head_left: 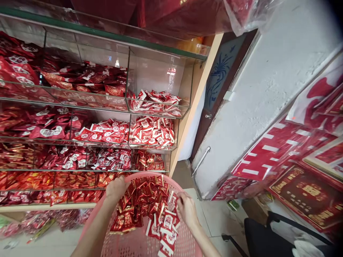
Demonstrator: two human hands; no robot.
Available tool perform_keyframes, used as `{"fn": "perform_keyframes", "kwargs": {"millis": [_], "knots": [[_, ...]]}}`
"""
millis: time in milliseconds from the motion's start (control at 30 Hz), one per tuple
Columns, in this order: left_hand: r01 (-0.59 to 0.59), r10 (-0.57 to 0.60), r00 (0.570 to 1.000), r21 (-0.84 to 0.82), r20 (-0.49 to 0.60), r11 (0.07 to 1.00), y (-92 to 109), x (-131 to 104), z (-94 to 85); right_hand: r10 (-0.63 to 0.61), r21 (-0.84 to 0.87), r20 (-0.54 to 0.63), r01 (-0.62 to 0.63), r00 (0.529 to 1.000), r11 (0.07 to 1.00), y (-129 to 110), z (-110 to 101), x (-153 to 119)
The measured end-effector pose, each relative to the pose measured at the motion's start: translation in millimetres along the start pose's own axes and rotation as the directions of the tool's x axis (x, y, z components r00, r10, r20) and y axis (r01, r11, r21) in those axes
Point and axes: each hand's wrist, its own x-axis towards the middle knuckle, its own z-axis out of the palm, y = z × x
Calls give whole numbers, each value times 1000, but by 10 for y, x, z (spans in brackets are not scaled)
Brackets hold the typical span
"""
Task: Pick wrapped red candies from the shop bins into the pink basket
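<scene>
A pink plastic basket with a perforated wall is in front of me, low in the head view. In its far part lies a heap of shiny red and gold packets. Several red-and-white packets lie on the right side of the heap. At the basket's far left rim, my left hand is closed on the edge, its fingertips partly hidden. My right hand is at the right rim with curled fingers, close beside the red-and-white packets, and appears closed on the edge.
A glass-fronted shelf with divided compartments of red packets stands ahead and left. To the right are a door, a white wall, red wrapped goods and a black chair. Bagged goods lie below the shelf.
</scene>
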Motion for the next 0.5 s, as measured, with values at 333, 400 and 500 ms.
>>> {"fn": "perform_keyframes", "kwargs": {"millis": [333, 400, 500], "knots": [[-3, 4, 1000, 14, -29, 1000, -14, -5, -122, 301, 466, 77, -301, 951, 832, 189, 274, -92], [-13, 13, 999, 6, -29, 1000, -20, 13, -149, 303, 423, 82, -308, 950, 852, 217, 325, -115], [-22, 22, 1000, -16, -11, 1000, -42, 39, -167, 312, 330, 132, -338, 941, 881, 221, 392, -169]]}}
